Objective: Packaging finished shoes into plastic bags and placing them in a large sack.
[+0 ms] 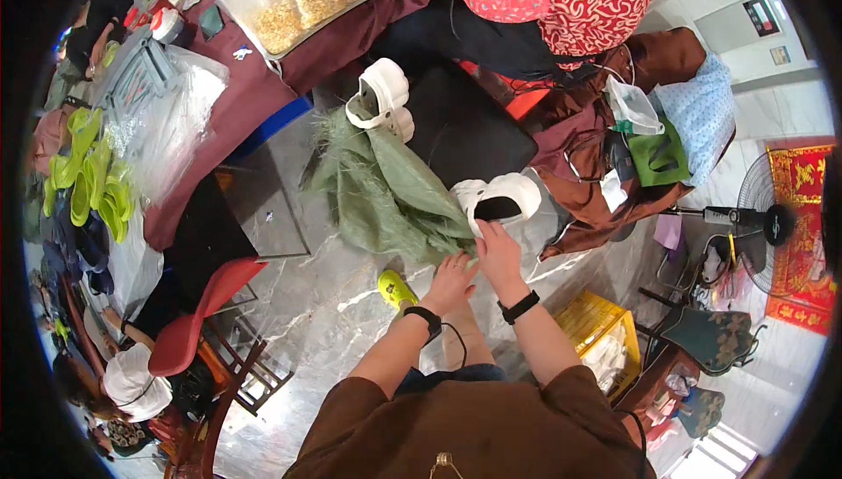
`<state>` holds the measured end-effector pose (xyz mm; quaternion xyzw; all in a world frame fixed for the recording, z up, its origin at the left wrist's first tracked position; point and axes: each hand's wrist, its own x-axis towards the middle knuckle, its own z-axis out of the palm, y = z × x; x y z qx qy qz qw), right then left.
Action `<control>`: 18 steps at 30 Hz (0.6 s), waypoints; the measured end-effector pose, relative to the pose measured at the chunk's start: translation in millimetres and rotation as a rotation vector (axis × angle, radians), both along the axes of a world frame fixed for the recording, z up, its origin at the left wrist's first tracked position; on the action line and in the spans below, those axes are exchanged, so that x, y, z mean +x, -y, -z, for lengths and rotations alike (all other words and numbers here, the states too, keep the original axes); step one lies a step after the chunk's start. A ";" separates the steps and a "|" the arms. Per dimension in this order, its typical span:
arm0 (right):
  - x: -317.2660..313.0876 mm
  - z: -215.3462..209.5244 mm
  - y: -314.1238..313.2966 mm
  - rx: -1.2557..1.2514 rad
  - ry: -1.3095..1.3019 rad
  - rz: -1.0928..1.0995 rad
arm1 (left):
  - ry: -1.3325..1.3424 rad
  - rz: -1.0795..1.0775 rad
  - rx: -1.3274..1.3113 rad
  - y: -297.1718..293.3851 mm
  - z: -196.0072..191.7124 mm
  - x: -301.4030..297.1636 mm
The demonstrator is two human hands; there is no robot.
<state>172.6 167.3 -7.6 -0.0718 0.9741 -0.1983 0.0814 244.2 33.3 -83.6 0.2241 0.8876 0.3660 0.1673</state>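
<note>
A green woven sack (386,189) with frayed strands spreads over the floor ahead of me and partly against a black seat (465,119). My left hand (453,279) is closed on the sack's near edge. Close beside it, my right hand (498,257) is closed at the sack's right corner, its fingertips right by a white clog (502,198); the exact grip is partly hidden. Another pair of white clogs (381,97) rests at the sack's far end. Below the sack shows a yellow-green clog (396,289) on my foot.
A maroon-covered table (219,128) curves along the left, bearing a metal tray (303,36) of bagged grains. A red chair (189,325) stands left, a yellow crate (596,321) right. A person in red patterned clothing (596,1) sits ahead. A standing fan (776,225) is far right.
</note>
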 end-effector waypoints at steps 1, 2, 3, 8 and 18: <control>4.2 2.7 1.3 -0.001 0.000 -0.008 | 0.014 -0.001 0.044 2.4 1.9 2.0; 9.0 5.8 2.7 -0.014 -0.037 0.005 | 0.014 -0.007 0.043 5.3 4.3 3.7; 11.8 7.3 1.5 -0.021 -0.073 0.025 | 0.056 -0.012 0.089 4.9 3.4 3.7; 17.2 21.8 16.1 -0.059 -0.119 0.046 | 0.091 0.003 0.123 11.8 6.2 5.6; -1.3 38.0 15.2 -0.096 -0.171 0.195 | 0.144 -0.041 0.151 26.2 14.2 11.7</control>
